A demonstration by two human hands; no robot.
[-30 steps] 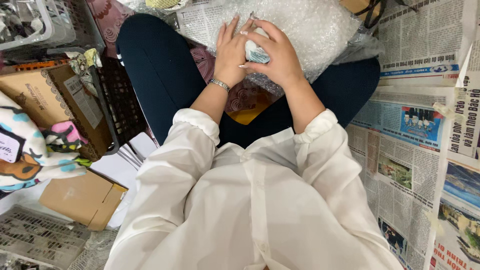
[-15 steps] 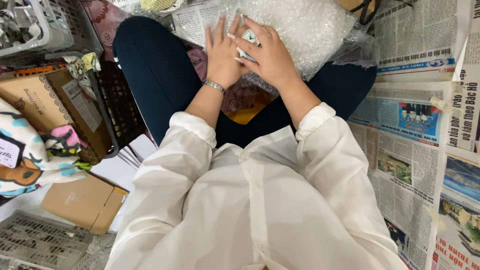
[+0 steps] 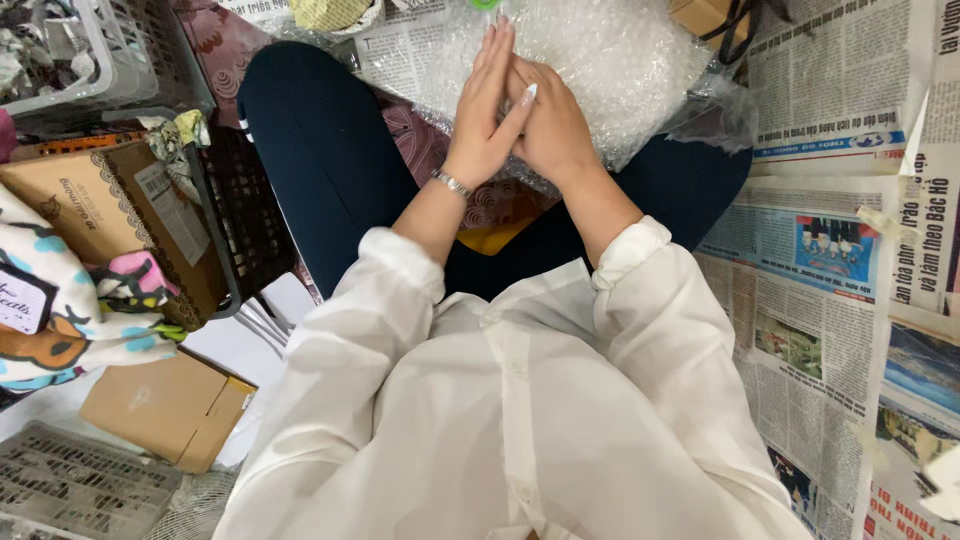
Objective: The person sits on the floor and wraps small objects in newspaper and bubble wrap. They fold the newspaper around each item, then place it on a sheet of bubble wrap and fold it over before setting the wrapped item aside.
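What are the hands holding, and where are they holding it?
It cannot be told. The left hand and right hand are pressed together over the bubble wrap, and anything between the palms is hidden.

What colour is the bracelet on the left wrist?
Silver, a thin metal band; the bracelet shows clearly in the head view.

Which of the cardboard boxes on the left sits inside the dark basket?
The printed brown box with a lace-pattern edge stands in the dark basket; the plain box lies flat on the floor.
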